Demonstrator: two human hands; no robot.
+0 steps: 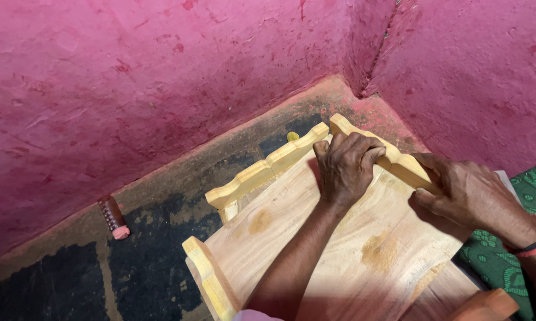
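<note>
Left hand (346, 168) curled into a fist over the far rail (393, 159) of a pale wooden stool (315, 238), knuckles up, fingertips tucked under and out of sight. Right hand (465, 193) clamped on the same rail toward its right end, thumb pressed to the rail's near face, fingers wrapped behind and hidden. Stool lying on the dark floor (155, 261) in the corner of pink walls (101, 83), flat board facing up, near end cut off by the lower edge. Second scalloped rail (268, 169) along the board's left edge, meeting the first at the far corner. Small yellow bit (292, 136) just past that rail, too small to identify. Brown ridged cylinder with a pink end (113, 217) at the wall's foot, well apart to the left. Green patterned cloth (511, 255) at right, partly cut off.
</note>
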